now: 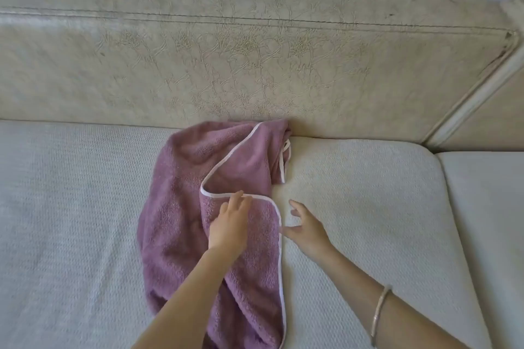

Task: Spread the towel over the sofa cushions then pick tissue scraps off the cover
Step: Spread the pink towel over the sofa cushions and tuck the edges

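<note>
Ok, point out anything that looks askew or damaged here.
The purple towel lies bunched and folded over itself on the seat cushions, not spread flat. The sofa backrest has a cracked, crazed surface.

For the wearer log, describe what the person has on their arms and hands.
Both forearms are bare, with no sleeves in view. The left hand and right hand wear no gloves. A thin silver-coloured bangle circles the right forearm; the left arm carries nothing.
</note>
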A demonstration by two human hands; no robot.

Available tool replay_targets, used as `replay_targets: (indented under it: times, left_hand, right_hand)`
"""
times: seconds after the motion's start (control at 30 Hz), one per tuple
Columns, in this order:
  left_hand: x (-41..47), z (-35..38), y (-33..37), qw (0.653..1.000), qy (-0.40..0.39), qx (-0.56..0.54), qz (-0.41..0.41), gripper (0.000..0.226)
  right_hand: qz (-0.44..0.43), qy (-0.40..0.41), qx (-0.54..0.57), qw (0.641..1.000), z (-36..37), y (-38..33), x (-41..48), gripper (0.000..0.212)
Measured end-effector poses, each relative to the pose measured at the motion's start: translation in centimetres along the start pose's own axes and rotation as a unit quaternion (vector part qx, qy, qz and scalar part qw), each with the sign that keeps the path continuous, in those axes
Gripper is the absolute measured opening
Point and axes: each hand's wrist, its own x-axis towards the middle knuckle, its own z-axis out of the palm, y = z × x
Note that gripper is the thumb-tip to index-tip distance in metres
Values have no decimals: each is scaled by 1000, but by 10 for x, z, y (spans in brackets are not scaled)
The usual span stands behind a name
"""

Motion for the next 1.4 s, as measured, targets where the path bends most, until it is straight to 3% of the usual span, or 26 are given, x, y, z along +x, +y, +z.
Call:
replay_targets:
  times: [0.1,0.33,0.47,0.53,0.63,0.7,0.77,1.0,1.4]
  left_hand:
    - [16,11,-19,997,-17,77,-15,70]
    - [48,24,-45,988,-46,149,-12,57]
    - [58,22,-37,991,-56,117,-19,26]
    - [58,22,-33,996,-44,83,-11,10]
    - [56,25,-29,999,-14,33,5,15]
    - [54,24,-24,1000,13,17,10,11]
    - [53,25,-15,999,32,14,30,23]
    - [63,22,65,993,46,3,105,40]
    - [62,56,289,974,8,28,227,57]
  right_hand:
    - [-27,-3,-69,997,15,4,22,68]
    - [-51,-32,-151,987,41,-2,67,72]
    - [-64,-54,-192,978,54,-6,78,73]
    - [-48,-48,-212,975,58,-6,80,64]
    - [-42,-11,-273,961,54,-9,79,23]
    - [-43,15,-286,957,45,-9,75,19]
    - [-38,34,-289,956,32,-5,73,22]
    - [-13,95,-239,966,-46,22,58,21]
    - [4,187,-232,955,-254,127,3,17]
